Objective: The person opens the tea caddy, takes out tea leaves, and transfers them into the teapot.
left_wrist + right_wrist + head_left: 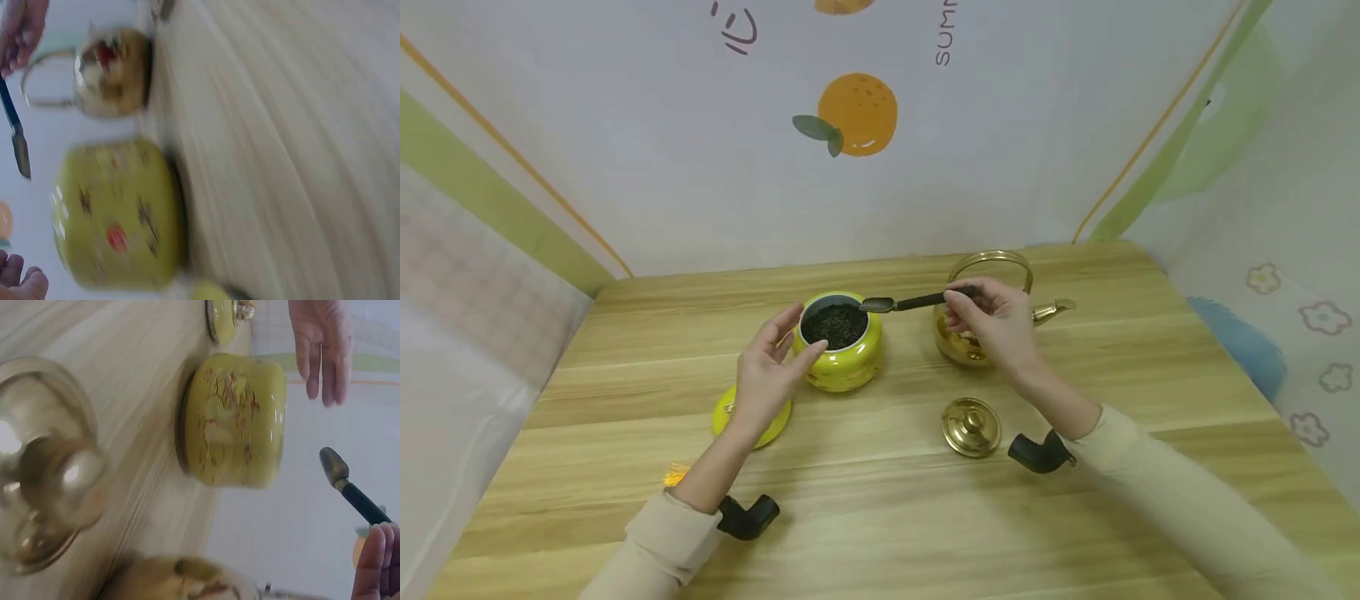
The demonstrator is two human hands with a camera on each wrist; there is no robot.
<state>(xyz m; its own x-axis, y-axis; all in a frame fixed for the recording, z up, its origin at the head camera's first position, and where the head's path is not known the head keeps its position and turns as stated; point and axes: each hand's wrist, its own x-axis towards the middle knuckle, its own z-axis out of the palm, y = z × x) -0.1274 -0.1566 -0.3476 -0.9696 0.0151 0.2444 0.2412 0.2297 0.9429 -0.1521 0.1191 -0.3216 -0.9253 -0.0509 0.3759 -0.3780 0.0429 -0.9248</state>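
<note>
Yellow and glossy, a rounded jar (pixel 842 372) of dark, loose contents (pixel 835 325) stands near the far edge of the wood-grained tabletop (pixel 880 525). A right hand (pixel 1000 325) pinches the black handle of a slim, dark-bowled scoop (pixel 913 302) above the jar's right side; a left hand (pixel 767 375), thumb spread from extended fingers, hovers clear of the rim. Right along that edge stands a shiny gold-coloured metal kettle (pixel 957 346), its round, knobbed lid (pixel 972 427) nearer the front edge.
</note>
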